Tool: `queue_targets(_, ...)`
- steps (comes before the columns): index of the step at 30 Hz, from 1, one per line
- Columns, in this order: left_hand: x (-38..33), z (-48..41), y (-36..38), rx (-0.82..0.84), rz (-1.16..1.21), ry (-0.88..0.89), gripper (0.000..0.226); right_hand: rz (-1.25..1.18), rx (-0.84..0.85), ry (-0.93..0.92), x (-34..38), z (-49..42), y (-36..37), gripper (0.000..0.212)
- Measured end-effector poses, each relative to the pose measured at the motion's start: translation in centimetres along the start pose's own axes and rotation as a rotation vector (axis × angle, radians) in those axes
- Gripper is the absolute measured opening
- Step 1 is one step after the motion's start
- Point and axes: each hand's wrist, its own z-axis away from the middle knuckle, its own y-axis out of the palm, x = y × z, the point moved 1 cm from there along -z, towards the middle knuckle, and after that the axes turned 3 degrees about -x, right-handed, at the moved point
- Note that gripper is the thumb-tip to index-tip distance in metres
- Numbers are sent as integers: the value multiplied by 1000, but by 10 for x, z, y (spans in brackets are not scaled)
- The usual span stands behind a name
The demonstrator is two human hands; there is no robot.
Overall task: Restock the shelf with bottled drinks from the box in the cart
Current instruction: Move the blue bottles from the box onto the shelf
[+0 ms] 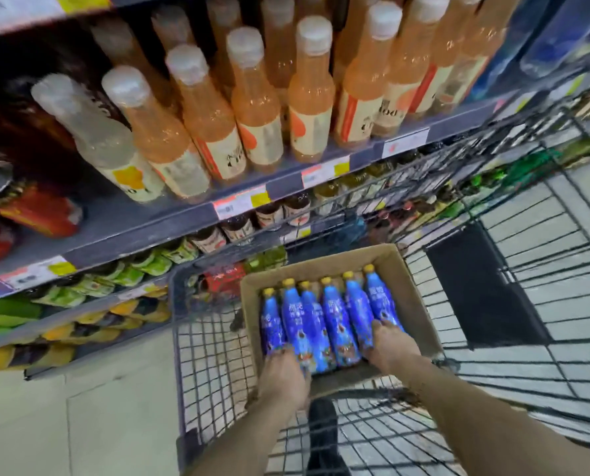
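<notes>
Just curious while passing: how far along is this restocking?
Barely begun, it seems. Done: nothing evident; I spot no matching bottle on the shelf. In hand: left hand and right hand reach onto blue bottles in the box; grip unclear. Left: all six visible bottles lie in the cart.

Text | we read "pod" on an orange bottle's label (391, 115), far shelf (183, 214) | blue bottles (334, 321), near: white characters, unreadable to us | price tags (324, 173): blurred
</notes>
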Motion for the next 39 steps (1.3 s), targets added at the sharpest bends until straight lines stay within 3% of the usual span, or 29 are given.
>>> queue_targets(4,-10,-30,16,-7,90,-73,45,-39,-31,119,-15,-34,4,39)
queue_targets(9,-15,-54,34,-16,132,-182,54,-71,-79,125,-26,-76,6,33)
queue_targets(14,-18,-69,41,-41,188,-292,78,-206,-178,100,-7,-108,3,50)
queue_targets(27,-6,-59,43,-55,263,-220,68,-312,-77,344,24,-147,4,63)
queue_targets(32,1,-32,26,-95,381,-110,75,-445,-117,266,21,-124,1,54)
queue_targets(39,8,5,-22,-204,530,-39,76,-695,-233,-22,16,-52,-18,42)
